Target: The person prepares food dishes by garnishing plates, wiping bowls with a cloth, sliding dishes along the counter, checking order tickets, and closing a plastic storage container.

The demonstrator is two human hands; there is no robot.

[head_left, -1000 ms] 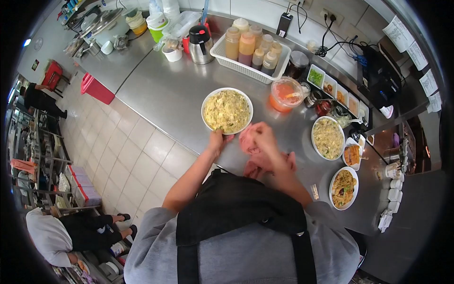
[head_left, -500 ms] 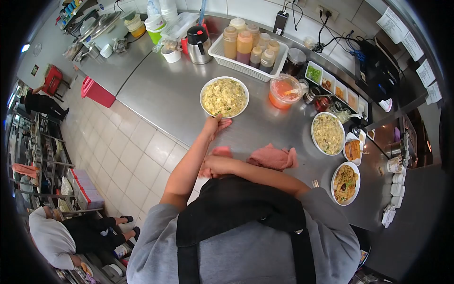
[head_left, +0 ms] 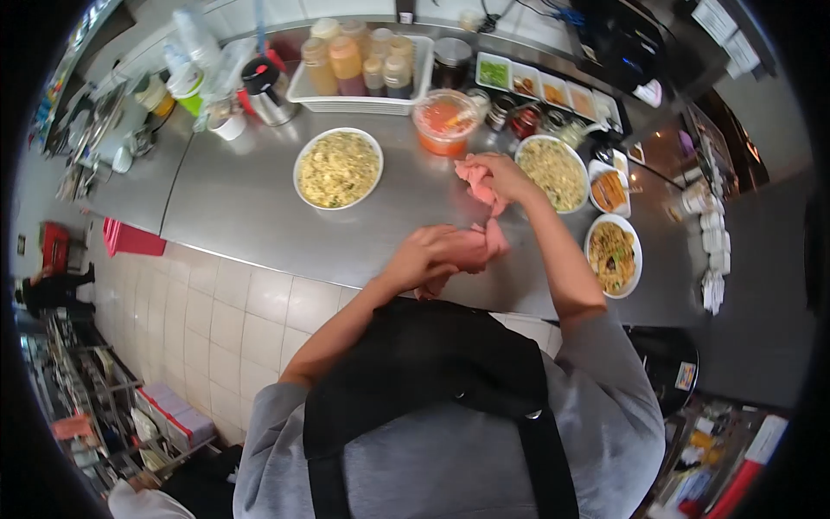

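My right hand (head_left: pixel 506 177) grips a crumpled pink cloth (head_left: pixel 474 177) above the steel counter, just left of a bowl of fried rice (head_left: pixel 552 173). Nearer to me, my left hand (head_left: pixel 424 257) has its fingers closed over a second pink cloth (head_left: pixel 471 248) by the counter's front edge. The two cloths come close together, and I cannot tell whether they touch. Another white bowl of fried rice (head_left: pixel 339 169) stands on the counter to the left, apart from both hands.
Beyond the right hand stands a tub of red sauce (head_left: pixel 445 121). A basket of squeeze bottles (head_left: pixel 359 105) and a steel jug (head_left: pixel 268 93) line the back. At right are a noodle bowl (head_left: pixel 612 258) and a small dish (head_left: pixel 609 189). A person (head_left: pixel 56 285) stands far left.
My left hand has left the rice bowl and now holds the cloth that lay on the counter. My right hand has swung out rightward with its cloth, uncrossing my arms. The view has shifted.
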